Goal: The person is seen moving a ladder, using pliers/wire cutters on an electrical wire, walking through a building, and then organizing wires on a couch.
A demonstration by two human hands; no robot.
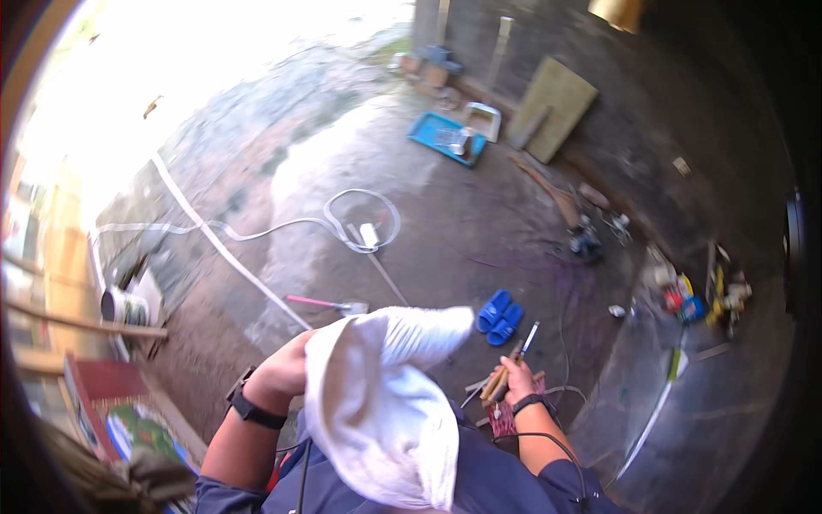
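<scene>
In my left hand (289,367) is a white cloth (377,403) with a curved, brim-like edge and a ribbed upper end. My fingers pass behind the fabric, and it hangs in front of my body. My right hand (517,382) is closed around a bundle of wooden-handled tools (495,387). From that hand a slim tool with a pale shaft (531,336) points up and away; its exact kind is unclear. A patterned reddish piece (502,420) lies just below the hand, partly covered.
Blue slippers (500,318) lie on the floor ahead. A white cable (282,224) runs left from a coil with a white block. Farther off are a blue tray (447,139) and a leaning board (552,110). A paint bucket (127,306) stands left; clutter (685,295) lies right.
</scene>
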